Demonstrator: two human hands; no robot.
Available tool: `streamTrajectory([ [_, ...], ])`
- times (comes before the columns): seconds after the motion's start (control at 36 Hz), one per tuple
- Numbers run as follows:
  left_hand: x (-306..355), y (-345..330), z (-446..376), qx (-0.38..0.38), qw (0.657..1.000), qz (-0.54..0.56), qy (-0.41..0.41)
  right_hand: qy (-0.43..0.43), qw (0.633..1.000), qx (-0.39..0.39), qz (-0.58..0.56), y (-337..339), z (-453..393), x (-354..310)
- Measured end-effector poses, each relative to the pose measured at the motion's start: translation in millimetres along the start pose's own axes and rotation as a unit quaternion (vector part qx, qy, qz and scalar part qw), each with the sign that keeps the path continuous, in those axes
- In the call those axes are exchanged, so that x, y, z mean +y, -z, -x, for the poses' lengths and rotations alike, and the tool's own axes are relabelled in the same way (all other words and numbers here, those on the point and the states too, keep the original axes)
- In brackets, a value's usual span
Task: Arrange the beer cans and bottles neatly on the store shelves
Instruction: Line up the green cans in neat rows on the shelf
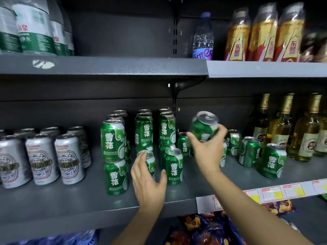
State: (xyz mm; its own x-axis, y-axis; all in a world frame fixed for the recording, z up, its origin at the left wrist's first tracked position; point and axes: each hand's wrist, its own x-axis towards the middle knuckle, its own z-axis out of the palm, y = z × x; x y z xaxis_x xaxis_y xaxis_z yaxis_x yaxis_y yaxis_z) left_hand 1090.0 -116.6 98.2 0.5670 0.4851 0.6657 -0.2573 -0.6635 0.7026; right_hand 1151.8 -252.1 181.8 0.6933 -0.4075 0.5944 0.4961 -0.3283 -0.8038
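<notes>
Two hands at work: right hand (pixel 208 149) grips a tilted green can (pixel 203 127), left hand (pixel 147 181) spread beside a low can (pixel 148 159).

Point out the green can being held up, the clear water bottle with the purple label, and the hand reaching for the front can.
held green can (pixel 203 128), head view, on its green side wall
purple-label water bottle (pixel 203 37), head view, on its clear body
left hand (pixel 148 184), head view, on the back of the hand

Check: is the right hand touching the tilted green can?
Touching. The head view shows the right hand wrapping its fingers around the tilted green can, lifted above the shelf.
</notes>
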Motion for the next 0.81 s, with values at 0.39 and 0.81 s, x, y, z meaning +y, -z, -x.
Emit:
streamTrajectory([
  [0.39,-11.1,8.7,-15.4,-0.062,0.981,0.056,0.176,-0.076,0.966,-0.232,0.086,-81.0,44.1,-58.4],
  [0.81,-32.6,2.2,-44.4,-0.092,0.973,0.043,0.208,-0.009,0.951,-0.294,0.092,-91.2,37.0,-48.2],
])
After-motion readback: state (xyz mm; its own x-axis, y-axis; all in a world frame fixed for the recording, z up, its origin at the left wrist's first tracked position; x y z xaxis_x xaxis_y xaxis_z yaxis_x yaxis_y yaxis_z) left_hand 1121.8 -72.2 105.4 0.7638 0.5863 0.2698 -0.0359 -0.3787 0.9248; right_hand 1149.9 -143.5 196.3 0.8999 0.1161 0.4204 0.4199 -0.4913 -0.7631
